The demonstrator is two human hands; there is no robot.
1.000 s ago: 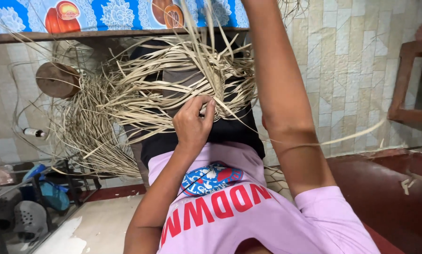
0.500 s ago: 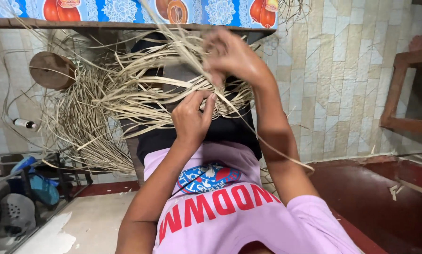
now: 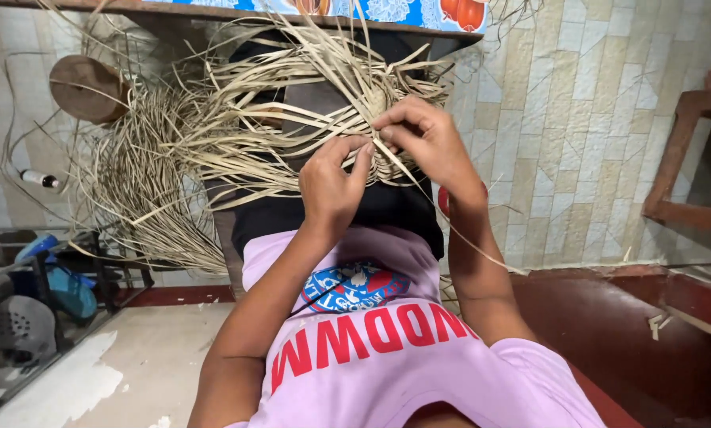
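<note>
A tangle of pale dried straw strips lies across my lap, over black trousers, and a small woven part sits at its middle. My left hand pinches strips at the near edge of the woven part, thumb and forefinger pressed together. Touching its fingertips, my right hand grips one thin strip that trails down past my right forearm. A loose bundle of strips fans out to the left. I wear a pink shirt.
A round brown wooden disc lies at the upper left on the tiled floor. A rack with blue shoes stands at the left. A wooden frame is at the right, and a dark red step runs below it.
My right arm, raised high a second ago with a strip, has come down to the woven part and now meets my left hand. The left hand stayed on the weave.
</note>
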